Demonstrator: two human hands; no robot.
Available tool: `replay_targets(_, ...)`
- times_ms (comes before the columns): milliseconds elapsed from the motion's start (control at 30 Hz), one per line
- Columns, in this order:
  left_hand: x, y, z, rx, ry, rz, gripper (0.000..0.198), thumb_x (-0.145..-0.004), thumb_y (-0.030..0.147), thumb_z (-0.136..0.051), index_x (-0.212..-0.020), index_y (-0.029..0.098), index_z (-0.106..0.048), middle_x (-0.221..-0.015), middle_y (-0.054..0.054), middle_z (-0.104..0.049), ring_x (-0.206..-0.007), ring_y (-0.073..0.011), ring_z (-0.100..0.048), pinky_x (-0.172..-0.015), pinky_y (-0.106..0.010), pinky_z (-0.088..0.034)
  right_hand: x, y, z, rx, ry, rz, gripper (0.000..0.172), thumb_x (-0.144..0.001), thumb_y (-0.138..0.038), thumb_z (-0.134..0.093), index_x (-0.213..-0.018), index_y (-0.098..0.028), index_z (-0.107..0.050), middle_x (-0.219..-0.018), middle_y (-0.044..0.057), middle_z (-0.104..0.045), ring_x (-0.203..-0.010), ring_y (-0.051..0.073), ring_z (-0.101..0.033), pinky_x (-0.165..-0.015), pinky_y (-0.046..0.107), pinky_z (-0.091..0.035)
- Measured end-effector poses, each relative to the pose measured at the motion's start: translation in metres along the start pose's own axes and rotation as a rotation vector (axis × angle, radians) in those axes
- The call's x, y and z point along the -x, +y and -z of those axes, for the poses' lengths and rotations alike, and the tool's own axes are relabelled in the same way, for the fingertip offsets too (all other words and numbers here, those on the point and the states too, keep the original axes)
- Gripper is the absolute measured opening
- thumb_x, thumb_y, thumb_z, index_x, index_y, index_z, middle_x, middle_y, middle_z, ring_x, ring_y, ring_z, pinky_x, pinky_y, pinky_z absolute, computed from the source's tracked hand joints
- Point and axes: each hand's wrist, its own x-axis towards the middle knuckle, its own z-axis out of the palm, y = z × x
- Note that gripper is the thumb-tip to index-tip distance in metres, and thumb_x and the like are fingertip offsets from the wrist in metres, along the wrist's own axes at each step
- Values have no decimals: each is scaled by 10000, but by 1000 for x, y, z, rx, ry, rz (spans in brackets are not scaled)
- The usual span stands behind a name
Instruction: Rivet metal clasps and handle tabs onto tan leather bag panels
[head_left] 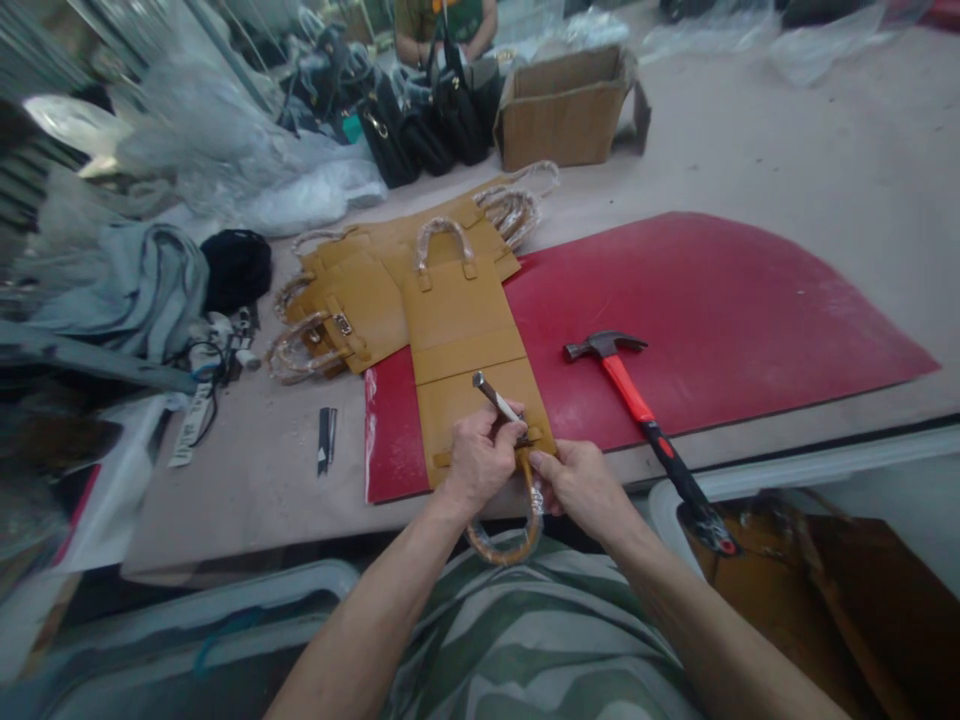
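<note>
A tan leather bag panel lies flat on a red mat, its near end at the table edge. My left hand is closed around a short metal punch rod, wrapped in white at the middle. The rod leans over the panel near its metal fitting, and its lower end is mostly hidden by my fingers. My right hand pinches the panel's near edge beside a plastic-wrapped handle, which hangs over the table edge. A claw hammer with a red and black grip rests to the right.
More tan bag panels are piled at the left. A dark, narrow tool lies on the table. Behind are black handbags, a cardboard box and another person. A bin at right holds brown bags.
</note>
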Motion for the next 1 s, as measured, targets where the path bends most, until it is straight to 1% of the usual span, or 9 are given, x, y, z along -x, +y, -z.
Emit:
replay_targets(200,7,-6,-7,-74,-4,-199,128,-870,144,-608,-964,185,-684,-922,-54,-760,-862,-186,-734,-833,-287,-582,25,12,7,157,30,43,234,-848,-356,-530,-708,-192,-620,-633,39,-689,-546,171,-641,-530,271,-461)
replay_targets(267,9,-7,-8,-84,-10,-248,123,-880,143,-606,-974,188,-672,-931,-55,-754,-879,-187,-730,-847,-288,-579,34,16,13,252,94,112,255,-865,-378,-517,-742,-197,-647,-667,43,-697,-610,189,-655,-594,297,-472)
replay_targets(467,12,-10,-11,-92,-35,-255,100,-893,138,-604,-962,192,-653,-945,-67,-738,-899,-197,-719,-886,-308,-568,41,19,66,740,641,531,297,-925,-402,-496,-1006,-184,-680,-967,124,-719,-868,266,-664,-788,376,-477)
replay_targets(533,12,-10,-11,-92,-45,-250,98,-883,131,-611,-949,193,-649,-950,-69,-736,-907,-202,-717,-895,-316,-565,35,15,86,922,707,577,283,-910,-382,-536,-1040,-164,-659,-1035,159,-675,-953,305,-629,-834,404,-463)
replay_targets(633,10,-10,-11,-92,-48,-269,101,-870,125,-615,-937,194,-643,-945,-72,-735,-903,-209,-713,-884,-322,-565,25,6,105,981,610,432,193,-836,-321,-628,-960,-175,-609,-970,132,-599,-880,290,-572,-782,396,-426)
replay_targets(700,10,-9,-12,-94,-52,-270,105,-866,119,-609,-931,194,-641,-939,-71,-733,-895,-210,-711,-867,-319,-564,17,-1,110,759,522,275,128,-784,-224,-638,-868,-206,-543,-893,66,-534,-771,219,-518,-699,341,-382)
replay_targets(833,9,-6,-13,-105,-79,-253,113,-854,112,-611,-921,198,-643,-932,-62,-730,-871,-206,-704,-845,-314,-561,0,-19,114,388,338,97,206,-669,-127,-628,-773,-221,-477,-705,-13,-468,-614,150,-463,-577,277,-353)
replay_targets(933,10,-6,-13,-101,-84,-252,118,-849,113,-616,-922,200,-646,-932,-55,-728,-874,-202,-699,-844,-309,-553,-8,-37,110,246,151,40,94,-714,-211,-597,-779,-202,-530,-630,-16,-483,-528,136,-477,-514,264,-405)
replay_targets(1000,9,-6,-14,-93,-85,-250,125,-845,110,-617,-924,200,-650,-931,-51,-727,-882,-199,-695,-853,-306,-548,-7,-49,104,177,104,30,77,-787,-270,-534,-759,-200,-518,-595,-35,-435,-455,108,-413,-454,245,-374)
